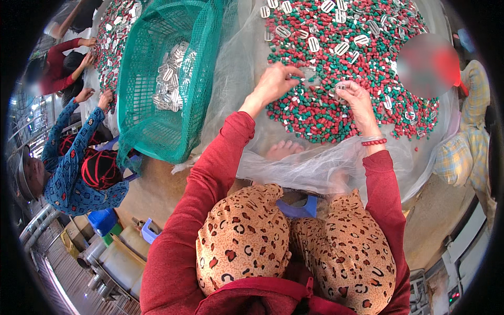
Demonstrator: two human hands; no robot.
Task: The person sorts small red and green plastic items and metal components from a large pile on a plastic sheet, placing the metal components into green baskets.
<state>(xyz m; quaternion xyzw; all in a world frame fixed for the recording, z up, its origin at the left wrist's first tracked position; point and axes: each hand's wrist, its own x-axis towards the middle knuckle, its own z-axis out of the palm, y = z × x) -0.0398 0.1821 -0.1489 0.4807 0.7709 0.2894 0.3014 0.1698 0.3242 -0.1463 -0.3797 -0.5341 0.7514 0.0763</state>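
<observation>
Head view showed, at far left, a co-worker in a blue patterned top (79,181), hands at another spread of red and green bits (109,52). Next stood a green basket (123,105) with a heap of silver slotted pieces (170,79) inside and green netting over its right wall. To its right a pale mesh sheet (307,164) carried red and green pellets (310,122), with more silver pieces among them, many toward the sheet's far edge. Over the left part of the pellets hung the left hand (273,84), its grip slightly apart at thumb and fingertips. Near the sheet's middle, the right hand (357,102) had its grip pinched on one silver buckle-like piece (339,92), above the pellets. Red beads (374,142) circled that wrist. Beyond the sheet's right edge showed yellow plaid clothing (455,157).
</observation>
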